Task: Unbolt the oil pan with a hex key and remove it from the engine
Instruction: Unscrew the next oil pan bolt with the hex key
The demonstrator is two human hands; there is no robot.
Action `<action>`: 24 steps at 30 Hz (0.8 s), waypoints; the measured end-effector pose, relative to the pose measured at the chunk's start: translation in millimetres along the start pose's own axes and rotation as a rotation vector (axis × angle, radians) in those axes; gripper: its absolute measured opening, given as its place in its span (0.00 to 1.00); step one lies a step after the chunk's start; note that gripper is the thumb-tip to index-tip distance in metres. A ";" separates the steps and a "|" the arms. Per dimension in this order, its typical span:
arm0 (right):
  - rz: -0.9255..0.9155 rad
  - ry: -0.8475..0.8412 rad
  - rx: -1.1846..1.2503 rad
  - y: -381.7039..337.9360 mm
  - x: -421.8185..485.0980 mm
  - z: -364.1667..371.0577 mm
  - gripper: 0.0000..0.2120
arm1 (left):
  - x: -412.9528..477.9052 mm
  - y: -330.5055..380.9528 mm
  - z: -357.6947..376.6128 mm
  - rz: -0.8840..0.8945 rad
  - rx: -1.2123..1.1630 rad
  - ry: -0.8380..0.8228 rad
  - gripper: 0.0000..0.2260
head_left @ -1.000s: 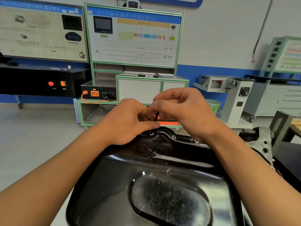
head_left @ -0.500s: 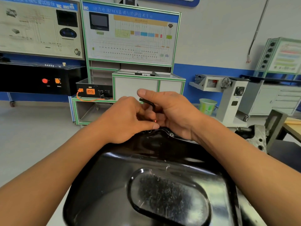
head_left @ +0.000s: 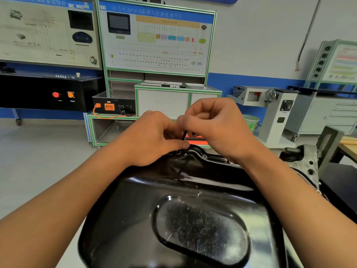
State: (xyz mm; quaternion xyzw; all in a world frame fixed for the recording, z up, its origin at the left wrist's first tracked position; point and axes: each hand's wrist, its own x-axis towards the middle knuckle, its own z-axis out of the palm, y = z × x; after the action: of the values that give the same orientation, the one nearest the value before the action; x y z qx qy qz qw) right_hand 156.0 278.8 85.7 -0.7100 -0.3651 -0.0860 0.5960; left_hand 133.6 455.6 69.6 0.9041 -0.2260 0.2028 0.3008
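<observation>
A glossy black oil pan (head_left: 193, 219) fills the lower middle of the head view, lying bottom-up on the engine. Both hands meet at its far flange. My right hand (head_left: 216, 126) curls round the upper end of a thin black hex key (head_left: 184, 134), which stands nearly upright over the flange. My left hand (head_left: 152, 138) pinches the key's lower shaft, its thumb lying along the rim. A bolt head (head_left: 204, 156) shows in the flange just right of the key. The key's tip is hidden behind my left thumb.
Grey engine block metal (head_left: 307, 161) sticks out to the right of the pan. Beyond stand a green-framed training bench (head_left: 154, 89), a black console (head_left: 48, 93), a grey machine stand (head_left: 276, 113) and a green bucket (head_left: 251, 120). Bare floor lies to the left.
My right hand turned the hex key: half a second ago its bent arm lay under my extended fingers, now my fist is raised and curled over the upright key. My left hand stayed put.
</observation>
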 end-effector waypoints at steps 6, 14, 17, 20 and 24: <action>-0.071 -0.034 0.097 2.3 -3.5 -4.0 0.07 | 0.7 -2.0 0.2 -0.048 -0.039 0.037 0.05; 0.354 -0.135 0.218 -9.5 12.8 12.2 0.12 | -0.5 -2.8 0.9 -0.043 -0.134 0.017 0.09; 0.376 -0.193 0.210 -13.1 11.7 16.1 0.09 | 0.3 -2.8 1.6 -0.051 -0.147 0.011 0.06; 0.311 -0.202 0.193 -13.9 10.8 18.3 0.11 | 0.1 -1.6 1.4 -0.035 -0.120 0.008 0.04; 0.196 -0.149 0.126 -11.5 8.0 16.3 0.12 | -0.8 -1.7 0.8 -0.026 -0.063 0.026 0.06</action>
State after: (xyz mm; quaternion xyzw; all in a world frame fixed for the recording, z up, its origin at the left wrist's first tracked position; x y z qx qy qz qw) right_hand 149.5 297.2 94.7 -0.7079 -0.3418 0.0487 0.6162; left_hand 134.0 456.5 67.8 0.8942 -0.2167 0.2035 0.3346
